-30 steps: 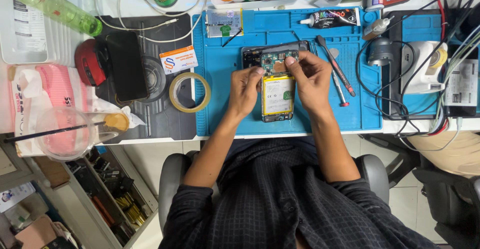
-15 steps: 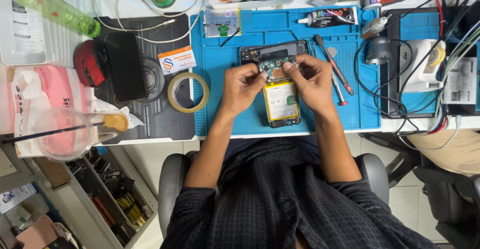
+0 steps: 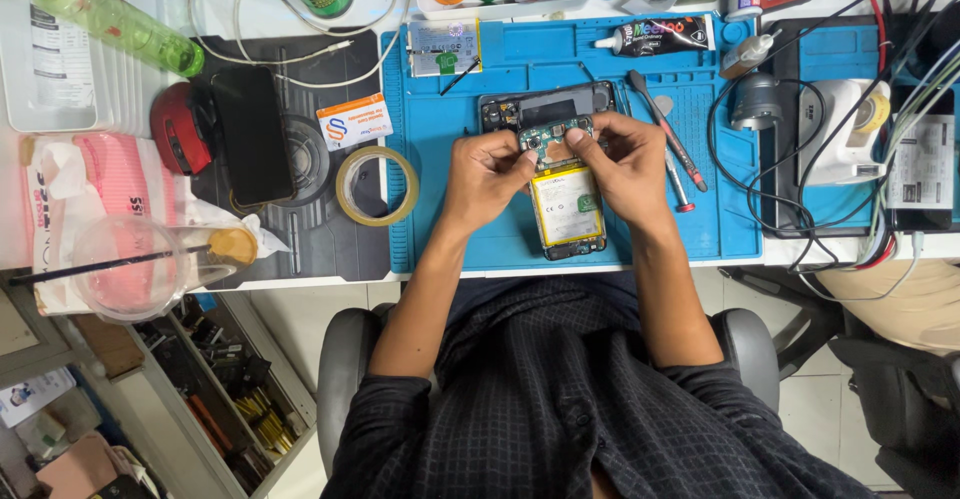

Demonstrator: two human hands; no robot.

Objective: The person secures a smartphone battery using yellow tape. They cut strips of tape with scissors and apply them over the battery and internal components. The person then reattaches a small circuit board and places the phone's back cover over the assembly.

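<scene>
An opened smartphone (image 3: 566, 209) with its back off lies on the blue work mat (image 3: 440, 149), showing a yellow battery and a green circuit board. My left hand (image 3: 487, 177) grips the phone's left edge near the board. My right hand (image 3: 625, 164) holds the right side, thumb and fingertips pressed on the upper board area. A black phone frame (image 3: 545, 107) lies just behind the hands, partly hidden by them.
A tape roll (image 3: 376, 186) lies left of the mat. Screwdrivers (image 3: 668, 144), a glue tube (image 3: 655, 35) and a spare battery (image 3: 443, 47) rest on the mat. A black phone (image 3: 250, 134), a green bottle (image 3: 105, 19) and a plastic cup (image 3: 130, 264) sit at left; cables at right.
Both hands and the open phone have stayed nearly in place; the fingertips shifted slightly over the top of the board.
</scene>
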